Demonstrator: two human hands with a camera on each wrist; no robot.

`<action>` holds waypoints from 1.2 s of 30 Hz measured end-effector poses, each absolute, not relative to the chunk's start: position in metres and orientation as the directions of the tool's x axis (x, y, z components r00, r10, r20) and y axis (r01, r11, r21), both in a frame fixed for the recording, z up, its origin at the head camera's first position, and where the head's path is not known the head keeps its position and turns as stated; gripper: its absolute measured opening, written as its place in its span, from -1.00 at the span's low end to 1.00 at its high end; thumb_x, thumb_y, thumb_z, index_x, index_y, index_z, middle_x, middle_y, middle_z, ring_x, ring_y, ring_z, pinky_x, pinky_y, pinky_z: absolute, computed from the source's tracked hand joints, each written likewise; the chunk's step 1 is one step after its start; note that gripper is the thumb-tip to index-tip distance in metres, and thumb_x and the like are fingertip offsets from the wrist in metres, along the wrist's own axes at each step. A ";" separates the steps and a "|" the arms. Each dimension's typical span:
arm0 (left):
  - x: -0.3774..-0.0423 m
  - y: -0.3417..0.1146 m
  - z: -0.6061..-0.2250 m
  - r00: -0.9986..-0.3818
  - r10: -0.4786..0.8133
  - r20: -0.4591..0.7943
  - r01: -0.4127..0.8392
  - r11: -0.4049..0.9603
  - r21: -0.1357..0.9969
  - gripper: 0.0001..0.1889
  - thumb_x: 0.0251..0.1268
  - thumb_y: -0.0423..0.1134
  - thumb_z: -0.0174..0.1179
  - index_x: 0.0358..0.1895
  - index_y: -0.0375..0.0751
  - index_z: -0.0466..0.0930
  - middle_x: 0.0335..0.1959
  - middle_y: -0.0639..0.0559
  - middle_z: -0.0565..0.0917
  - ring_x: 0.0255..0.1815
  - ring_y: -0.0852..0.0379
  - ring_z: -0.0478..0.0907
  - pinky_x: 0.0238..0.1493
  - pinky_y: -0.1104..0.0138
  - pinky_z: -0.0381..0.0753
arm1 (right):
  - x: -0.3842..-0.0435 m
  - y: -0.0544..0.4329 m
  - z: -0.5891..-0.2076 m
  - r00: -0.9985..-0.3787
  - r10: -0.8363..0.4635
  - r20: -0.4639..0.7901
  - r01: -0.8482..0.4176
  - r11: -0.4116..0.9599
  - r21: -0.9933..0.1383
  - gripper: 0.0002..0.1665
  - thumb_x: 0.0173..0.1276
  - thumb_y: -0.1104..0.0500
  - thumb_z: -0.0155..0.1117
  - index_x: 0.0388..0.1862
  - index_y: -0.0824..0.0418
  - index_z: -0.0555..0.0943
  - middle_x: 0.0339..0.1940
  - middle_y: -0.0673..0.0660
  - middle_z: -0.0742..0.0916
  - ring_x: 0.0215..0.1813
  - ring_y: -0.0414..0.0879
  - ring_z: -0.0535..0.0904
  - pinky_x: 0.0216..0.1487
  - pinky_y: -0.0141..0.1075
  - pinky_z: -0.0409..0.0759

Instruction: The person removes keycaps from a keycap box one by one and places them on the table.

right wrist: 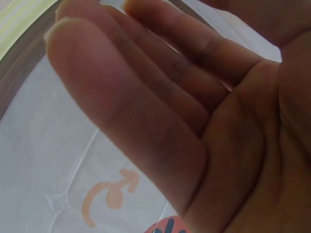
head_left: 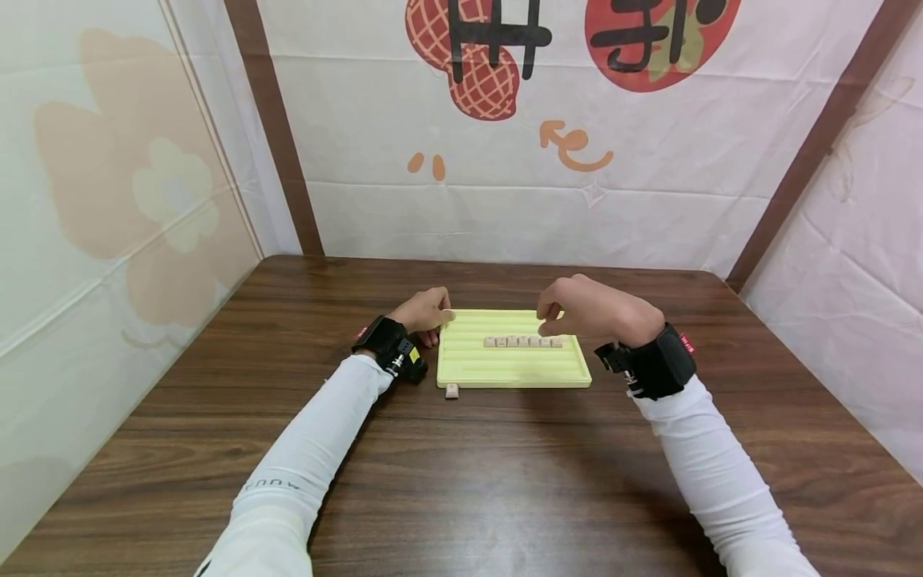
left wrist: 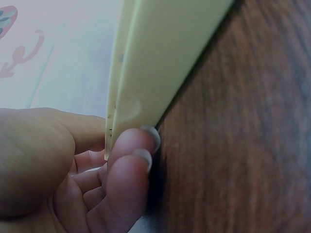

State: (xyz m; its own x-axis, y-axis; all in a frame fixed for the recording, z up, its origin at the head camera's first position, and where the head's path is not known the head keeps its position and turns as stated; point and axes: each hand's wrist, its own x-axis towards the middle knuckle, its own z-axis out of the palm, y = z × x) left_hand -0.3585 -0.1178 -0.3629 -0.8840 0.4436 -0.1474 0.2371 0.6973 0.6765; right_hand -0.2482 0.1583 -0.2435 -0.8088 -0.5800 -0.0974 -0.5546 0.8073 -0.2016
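A pale yellow ridged tray [head_left: 461,369] lies on the table, with several small beige letter tiles [head_left: 512,342] in a row along one of its grooves. My left hand [head_left: 425,311] grips the tray's left edge near the far corner. In the left wrist view, two fingertips [left wrist: 129,145] press against the tray's side wall [left wrist: 160,58], the thumb lying at its rim. My right hand [head_left: 594,308] hovers over the right part of the tray, fingers loosely bent above the tiles. No object shows between its fingers [right wrist: 121,97] in the right wrist view.
One loose tile [head_left: 451,391] sits on the brown wooden table [head_left: 461,481], right at the tray's near left corner. White printed cloth [head_left: 360,216] hangs behind the table's far edge and on both sides.
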 end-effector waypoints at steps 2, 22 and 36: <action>-0.359 -0.117 -0.364 -0.885 0.440 -0.152 0.231 0.699 0.677 -0.81 0.51 -0.19 -0.05 -0.10 -0.28 0.33 -0.54 -0.07 0.49 -0.68 0.11 0.54 -0.58 0.30 0.62 | -0.250 0.161 -0.243 -0.810 -0.580 -0.090 -0.554 0.806 -0.206 -0.83 0.30 0.09 0.34 -0.16 0.09 0.69 -0.14 0.02 0.74 -0.10 -0.14 0.66 -0.07 -0.25 0.61; -0.365 -0.117 -0.364 -0.883 0.444 -0.153 0.222 0.682 0.697 -0.81 0.50 -0.19 -0.03 -0.12 -0.27 0.32 -0.54 -0.08 0.48 -0.66 0.08 0.56 -0.57 0.29 0.63 | -0.264 0.178 -0.245 -0.853 -0.514 -0.091 -0.481 0.841 -0.247 -0.87 0.36 0.14 0.26 -0.16 0.12 0.67 -0.20 0.05 0.73 -0.21 -0.14 0.65 -0.15 -0.24 0.60; -0.366 -0.118 -0.368 -0.882 0.442 -0.163 0.220 0.692 0.688 -0.81 0.50 -0.18 -0.03 -0.13 -0.26 0.33 -0.54 -0.08 0.50 -0.67 0.09 0.55 -0.57 0.29 0.62 | -0.281 0.183 -0.264 -0.859 -0.492 -0.139 -0.447 0.855 -0.263 -0.76 0.33 0.14 0.31 -0.04 0.13 0.62 -0.10 0.08 0.72 -0.05 -0.07 0.64 -0.04 -0.19 0.60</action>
State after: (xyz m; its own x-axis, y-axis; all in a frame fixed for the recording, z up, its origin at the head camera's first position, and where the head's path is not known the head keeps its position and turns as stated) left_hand -0.3656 -0.1183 -0.3675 -0.8819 0.4424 -0.1631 0.2197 0.6917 0.6880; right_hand -0.2807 0.1835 -0.2636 -0.8594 -0.4919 -0.1394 -0.4468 0.8551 -0.2630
